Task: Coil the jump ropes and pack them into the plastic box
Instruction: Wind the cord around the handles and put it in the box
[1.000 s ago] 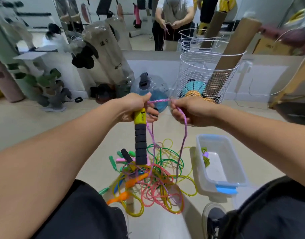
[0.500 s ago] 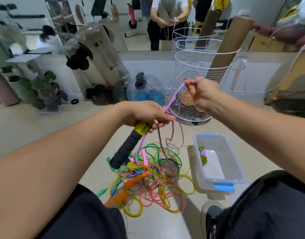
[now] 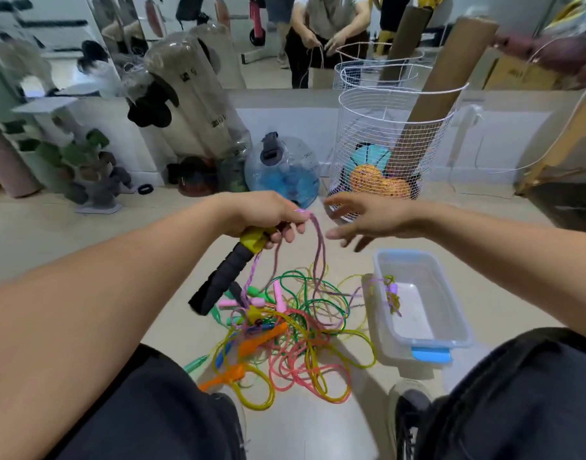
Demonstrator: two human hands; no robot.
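Observation:
My left hand (image 3: 265, 217) grips the yellow top of a black foam jump rope handle (image 3: 223, 277), which points down to the left. It also holds loops of the purple rope (image 3: 318, 250) that hang toward the floor. My right hand (image 3: 367, 217) hovers just right of those loops with fingers spread, holding nothing. A tangled pile of jump ropes (image 3: 285, 343) in pink, yellow, green and orange lies on the floor between my knees. The clear plastic box (image 3: 450, 313) with a blue clip stands right of the pile, a small coiled rope (image 3: 391, 293) at its left wall.
A white wire basket (image 3: 367, 134) with balls and a cardboard tube stands behind my hands. A blue water jug (image 3: 285, 174) and a clear punching bag (image 3: 198, 104) stand against the mirror wall. My knees and shoes frame the floor in front.
My right hand has let go of the purple rope and come down from beside the basket to just right of my left hand. The rope loop now hangs from my left hand.

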